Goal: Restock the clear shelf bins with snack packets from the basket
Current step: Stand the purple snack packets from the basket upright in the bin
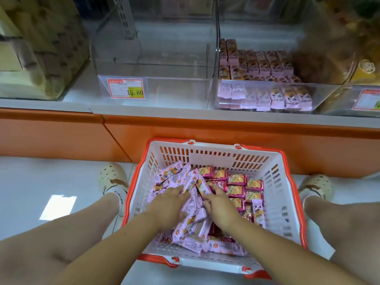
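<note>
Because pink packets [186, 183] hide the undersides of left hand [170, 206] and right hand [221, 206], neither grip is readable.

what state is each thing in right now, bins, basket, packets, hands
left clear bin, empty
right clear bin, part full of stocked packets
basket, on the floor, holding packets
pale pink packets, loose pile
dark pink packets, in rows
left hand, flat on the pile
right hand, fingers curled on pale pink packets
</note>
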Available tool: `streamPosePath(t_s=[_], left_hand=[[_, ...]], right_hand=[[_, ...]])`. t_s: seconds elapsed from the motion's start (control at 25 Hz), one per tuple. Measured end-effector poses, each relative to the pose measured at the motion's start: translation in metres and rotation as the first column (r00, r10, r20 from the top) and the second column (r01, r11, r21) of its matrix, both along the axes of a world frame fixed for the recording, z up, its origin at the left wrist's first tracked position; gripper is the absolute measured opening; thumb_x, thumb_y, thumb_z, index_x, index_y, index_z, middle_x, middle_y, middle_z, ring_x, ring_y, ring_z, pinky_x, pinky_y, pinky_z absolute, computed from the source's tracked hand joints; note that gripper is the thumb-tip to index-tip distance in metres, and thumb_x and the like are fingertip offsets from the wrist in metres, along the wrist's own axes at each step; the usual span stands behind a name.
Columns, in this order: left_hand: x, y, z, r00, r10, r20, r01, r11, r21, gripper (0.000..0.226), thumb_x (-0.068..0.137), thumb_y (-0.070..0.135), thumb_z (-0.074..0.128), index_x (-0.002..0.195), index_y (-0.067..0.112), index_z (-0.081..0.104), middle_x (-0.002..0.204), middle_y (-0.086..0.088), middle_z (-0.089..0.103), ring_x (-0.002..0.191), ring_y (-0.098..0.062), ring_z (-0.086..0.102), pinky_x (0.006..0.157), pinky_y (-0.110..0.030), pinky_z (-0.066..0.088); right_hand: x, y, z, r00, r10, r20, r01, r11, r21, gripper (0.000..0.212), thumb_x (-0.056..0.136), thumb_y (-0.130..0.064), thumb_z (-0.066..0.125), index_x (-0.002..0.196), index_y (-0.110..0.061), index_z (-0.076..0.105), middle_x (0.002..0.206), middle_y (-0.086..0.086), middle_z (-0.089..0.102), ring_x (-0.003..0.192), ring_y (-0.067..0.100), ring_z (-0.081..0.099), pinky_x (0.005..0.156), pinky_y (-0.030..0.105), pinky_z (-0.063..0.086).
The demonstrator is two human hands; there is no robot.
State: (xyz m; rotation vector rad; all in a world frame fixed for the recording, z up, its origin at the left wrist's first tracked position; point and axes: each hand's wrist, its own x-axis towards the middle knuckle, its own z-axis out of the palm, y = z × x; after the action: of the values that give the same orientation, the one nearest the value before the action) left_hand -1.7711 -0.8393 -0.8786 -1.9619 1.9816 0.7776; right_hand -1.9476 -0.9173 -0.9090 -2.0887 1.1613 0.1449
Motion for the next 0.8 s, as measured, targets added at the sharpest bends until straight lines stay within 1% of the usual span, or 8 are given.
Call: streamPosePath(t_s=[0.08, 0.16, 0.24, 0.4, 0.52, 0.6, 0.68, 0.8], left_hand=[[-0.003, -0.003, 0.002, 1.0, 0.002, -0.002, -0.002, 1.0, -0.017, 0.063, 0.097, 0.04, 0.047, 0.151, 0.025, 0.02, 0.161, -0.006, 0.008, 0.146, -0.026, 0.015, 0.115, -0.045, 0.026], [-0.008, -0.006, 0.006, 1.0, -0.001, -0.009, 0.001, 0.999, -0.032, 0.061, 0.098, 0.039, 0.046, 0.152, 0.025, 0.021, 0.161, -0.005, 0.01, 0.146, -0.025, 0.014, 0.116, -0.043, 0.024], [-0.014, -0.01, 0.011, 0.999, 0.023, -0.044, -0.026, 0.998, -0.065, 0.059, 0.099, 0.038, 0.044, 0.152, 0.024, 0.021, 0.16, -0.004, 0.013, 0.146, -0.023, 0.016, 0.116, -0.042, 0.023], [-0.033, -0.024, 0.021, 0.928, 0.208, -0.309, -0.264, 0.953, -0.15, 0.062, 0.099, 0.035, 0.05, 0.152, 0.026, 0.02, 0.157, -0.001, 0.024, 0.14, -0.023, 0.029, 0.111, -0.041, 0.032], [-0.04, -0.039, 0.028, 0.945, 0.139, -0.296, -0.224, 0.935, -0.276, 0.076, 0.094, 0.032, 0.058, 0.153, 0.032, 0.01, 0.161, -0.002, 0.008, 0.144, -0.024, 0.019, 0.113, -0.042, 0.03], [-0.039, -0.049, 0.038, 0.949, 0.068, -0.307, -0.169, 0.934, -0.316, 0.076, 0.09, 0.032, 0.064, 0.151, 0.034, 0.018, 0.158, -0.002, 0.02, 0.143, -0.025, 0.022, 0.114, -0.042, 0.029], [-0.041, -0.054, 0.054, 0.884, 0.079, -0.462, -0.182, 0.966, -0.184, 0.063, 0.089, 0.035, 0.066, 0.144, 0.034, 0.037, 0.145, 0.005, 0.045, 0.13, -0.016, 0.044, 0.107, -0.033, 0.037], [-0.052, -0.052, 0.072, 0.698, 0.274, -0.662, -0.243, 0.96, 0.142, 0.048, 0.088, 0.036, 0.067, 0.134, 0.034, 0.052, 0.127, 0.005, 0.061, 0.11, -0.014, 0.061, 0.101, -0.032, 0.046]], right_hand=[[-0.007, -0.004, 0.003, 0.991, -0.124, 0.05, 0.125, 0.992, -0.008, 0.019, 0.097, -0.017, 0.053, 0.098, -0.009, 0.07, 0.123, 0.012, 0.058, 0.108, 0.021, 0.054, 0.096, 0.035, 0.043], [-0.015, -0.007, 0.012, 0.949, -0.295, 0.109, 0.291, 0.955, 0.052, 0.008, 0.094, -0.017, 0.059, 0.088, -0.014, 0.063, 0.1, 0.003, 0.062, 0.087, 0.015, 0.055, 0.076, 0.027, 0.04], [-0.024, -0.014, 0.023, 0.86, -0.487, 0.152, 0.457, 0.868, 0.196, 0.008, 0.09, -0.014, 0.065, 0.095, -0.014, 0.058, 0.099, 0.0, 0.06, 0.084, 0.015, 0.057, 0.07, 0.027, 0.041], [-0.038, -0.022, 0.053, 0.674, -0.722, 0.158, 0.523, 0.617, 0.588, 0.031, 0.083, -0.006, 0.07, 0.108, -0.021, 0.058, 0.106, 0.002, 0.061, 0.093, 0.017, 0.061, 0.086, 0.034, 0.045], [-0.053, -0.024, 0.075, 0.714, -0.664, 0.222, 0.422, 0.661, 0.62, 0.036, 0.083, -0.005, 0.07, 0.11, -0.027, 0.062, 0.112, -0.002, 0.064, 0.102, 0.018, 0.062, 0.094, 0.038, 0.045], [-0.064, -0.029, 0.088, 0.737, -0.613, 0.286, 0.385, 0.728, 0.567, 0.038, 0.083, -0.004, 0.068, 0.112, -0.03, 0.062, 0.111, -0.003, 0.068, 0.094, 0.016, 0.065, 0.086, 0.035, 0.049], [-0.071, -0.038, 0.101, 0.719, -0.602, 0.347, 0.389, 0.762, 0.517, 0.04, 0.085, -0.004, 0.067, 0.115, -0.03, 0.061, 0.109, -0.005, 0.07, 0.086, 0.013, 0.068, 0.08, 0.031, 0.05], [-0.078, -0.05, 0.107, 0.58, -0.68, 0.449, 0.431, 0.724, 0.539, 0.037, 0.083, -0.001, 0.069, 0.111, -0.024, 0.062, 0.105, -0.001, 0.072, 0.092, 0.017, 0.069, 0.082, 0.032, 0.053]])
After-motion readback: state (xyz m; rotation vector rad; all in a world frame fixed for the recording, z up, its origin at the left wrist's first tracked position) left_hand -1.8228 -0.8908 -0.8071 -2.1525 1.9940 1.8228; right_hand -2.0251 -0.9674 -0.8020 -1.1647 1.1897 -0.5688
